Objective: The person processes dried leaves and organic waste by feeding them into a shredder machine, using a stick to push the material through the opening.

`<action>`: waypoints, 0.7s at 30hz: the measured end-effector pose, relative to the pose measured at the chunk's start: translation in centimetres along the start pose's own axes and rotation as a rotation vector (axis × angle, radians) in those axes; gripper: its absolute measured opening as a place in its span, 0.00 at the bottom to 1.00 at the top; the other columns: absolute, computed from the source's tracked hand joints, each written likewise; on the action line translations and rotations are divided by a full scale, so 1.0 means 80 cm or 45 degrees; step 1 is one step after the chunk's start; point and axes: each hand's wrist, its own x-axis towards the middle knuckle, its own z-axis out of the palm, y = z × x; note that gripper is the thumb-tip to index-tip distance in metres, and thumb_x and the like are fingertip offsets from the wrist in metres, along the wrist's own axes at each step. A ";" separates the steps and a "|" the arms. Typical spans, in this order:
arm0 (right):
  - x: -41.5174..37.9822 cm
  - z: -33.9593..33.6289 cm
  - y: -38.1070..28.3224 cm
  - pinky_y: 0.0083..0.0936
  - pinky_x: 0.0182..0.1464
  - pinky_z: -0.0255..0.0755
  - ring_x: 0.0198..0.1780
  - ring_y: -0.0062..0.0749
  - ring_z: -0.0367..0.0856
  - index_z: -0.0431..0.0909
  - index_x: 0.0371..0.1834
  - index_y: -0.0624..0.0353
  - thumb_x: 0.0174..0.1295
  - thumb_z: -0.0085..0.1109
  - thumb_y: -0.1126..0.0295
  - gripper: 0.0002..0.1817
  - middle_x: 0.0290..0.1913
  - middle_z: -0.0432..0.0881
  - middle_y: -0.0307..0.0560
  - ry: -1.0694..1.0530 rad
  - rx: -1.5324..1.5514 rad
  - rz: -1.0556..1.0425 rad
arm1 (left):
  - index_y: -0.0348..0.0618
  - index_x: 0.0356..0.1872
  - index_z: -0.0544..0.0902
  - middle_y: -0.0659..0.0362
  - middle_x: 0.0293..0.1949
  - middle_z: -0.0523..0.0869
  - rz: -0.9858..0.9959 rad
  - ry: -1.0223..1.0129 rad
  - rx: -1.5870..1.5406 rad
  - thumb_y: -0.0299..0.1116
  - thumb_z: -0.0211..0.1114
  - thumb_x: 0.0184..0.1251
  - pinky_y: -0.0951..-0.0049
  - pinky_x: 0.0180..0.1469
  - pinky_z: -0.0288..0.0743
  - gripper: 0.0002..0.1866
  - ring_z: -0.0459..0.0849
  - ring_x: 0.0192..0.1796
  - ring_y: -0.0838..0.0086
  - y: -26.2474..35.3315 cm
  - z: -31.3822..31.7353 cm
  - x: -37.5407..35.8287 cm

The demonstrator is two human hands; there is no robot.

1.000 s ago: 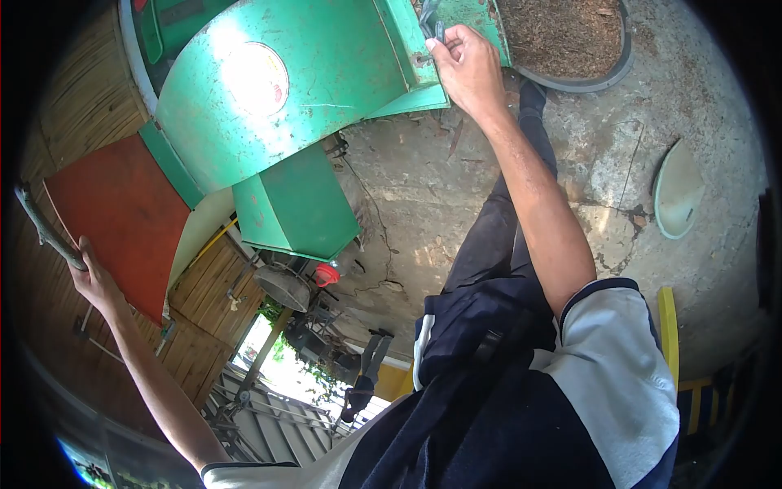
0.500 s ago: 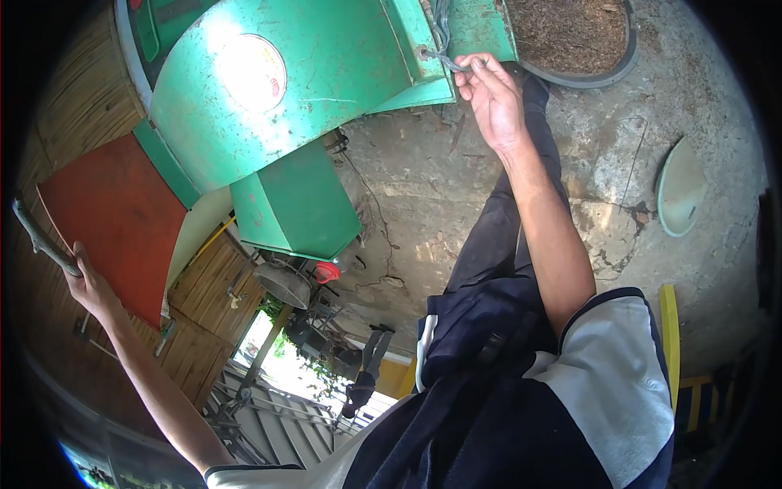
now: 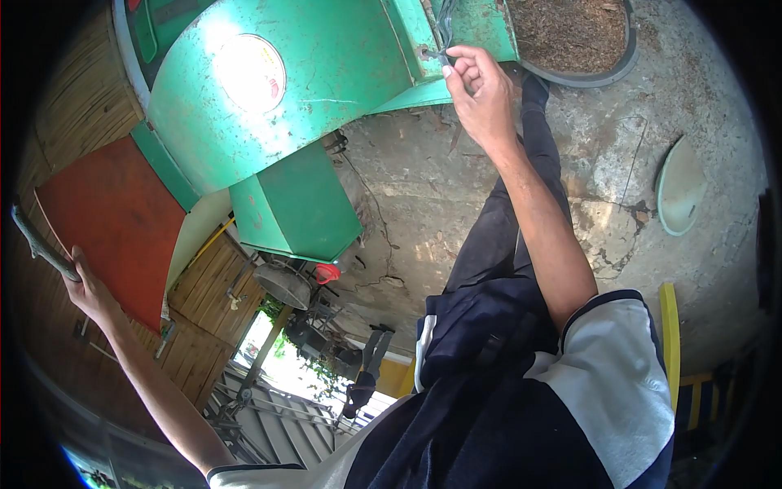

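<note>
On the far left, my left hand [image 3: 91,295] is closed round the end of a grey-green stick [image 3: 41,244], beside a red-brown panel [image 3: 118,224]. At the top, my right hand [image 3: 482,96] pinches a dark grey strip [image 3: 445,33] that comes through a hole at the edge of a green metal machine [image 3: 326,73]. The machine has a curved cover with a round, glare-washed label [image 3: 250,72]. Below the cover hangs a green box-shaped chute [image 3: 301,204].
A tub of brown crumbly material [image 3: 570,37] stands at the top right. A pale round lid [image 3: 682,186] lies on the cracked concrete floor [image 3: 423,196]. Another person [image 3: 364,379] is in the background, near a metal basin [image 3: 283,284] and a red item [image 3: 327,273].
My right hand has turned and shifted slightly left and down, its fingers now pinching the strip nearer the hole. My left hand and the stick have moved down slightly.
</note>
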 end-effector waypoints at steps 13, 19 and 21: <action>0.038 -0.027 -0.023 0.37 0.42 0.81 0.41 0.39 0.85 0.85 0.44 0.59 0.67 0.64 0.71 0.07 0.39 0.83 0.45 -0.114 -0.691 -0.513 | 0.36 0.44 0.83 0.67 0.32 0.77 -0.078 -0.019 -0.023 0.50 0.64 0.77 0.77 0.41 0.67 0.22 0.71 0.36 0.81 -0.003 -0.002 0.001; 0.044 -0.033 -0.029 0.36 0.44 0.84 0.45 0.39 0.85 0.80 0.40 0.62 0.64 0.65 0.71 0.07 0.40 0.80 0.46 -0.250 -0.946 -0.724 | 0.37 0.41 0.83 0.69 0.30 0.73 -0.089 -0.009 -0.031 0.49 0.65 0.77 0.78 0.39 0.64 0.21 0.68 0.34 0.82 0.006 0.001 -0.003; 0.051 -0.037 -0.030 0.35 0.44 0.85 0.45 0.39 0.86 0.78 0.38 0.63 0.63 0.66 0.72 0.08 0.41 0.79 0.46 -0.284 -1.004 -0.807 | 0.37 0.41 0.83 0.69 0.30 0.73 -0.086 -0.006 -0.036 0.49 0.65 0.77 0.78 0.38 0.64 0.20 0.67 0.34 0.82 0.005 0.000 -0.002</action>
